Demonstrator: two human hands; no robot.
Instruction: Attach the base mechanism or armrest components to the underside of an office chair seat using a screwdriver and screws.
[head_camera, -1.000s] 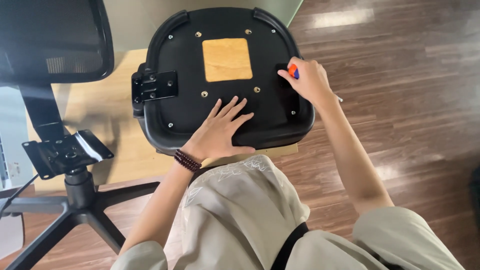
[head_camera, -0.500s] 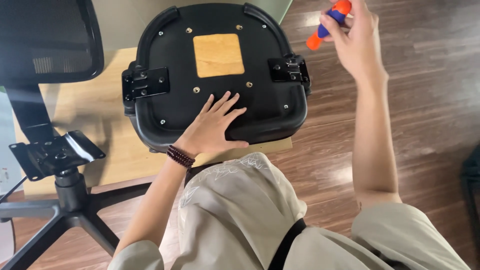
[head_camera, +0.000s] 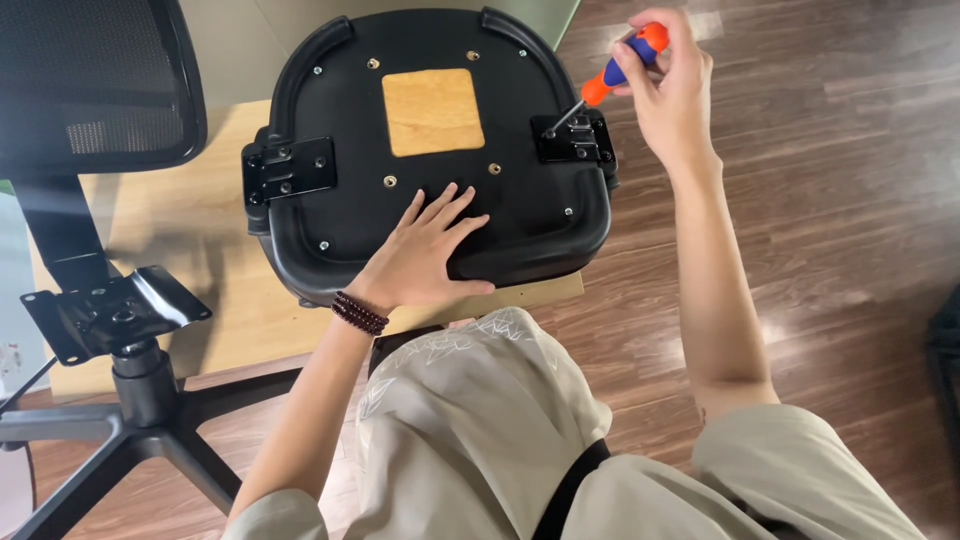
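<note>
An upturned black chair seat (head_camera: 520, 215) lies on a low wooden board (head_camera: 215, 300), its underside up, with a square wooden patch (head_camera: 432, 111) in the middle. My left hand (head_camera: 425, 255) rests flat on the seat's near part, fingers spread, a dark bead bracelet on the wrist. My right hand (head_camera: 668, 85) grips an orange and blue screwdriver (head_camera: 610, 75) whose tip touches the right black metal bracket (head_camera: 575, 140). A matching bracket (head_camera: 290, 170) sits on the seat's left side.
At the left stands the chair's black base (head_camera: 120, 400) with its tilted mounting plate (head_camera: 110, 310) and mesh backrest (head_camera: 95, 85). Dark wooden floor (head_camera: 830, 230) spreads to the right. My knees in beige trousers (head_camera: 480, 420) fill the near foreground.
My right hand lifted the screwdriver away from the seat's right side, then brought it down so its tip meets the right bracket. My left hand stayed flat on the seat.
</note>
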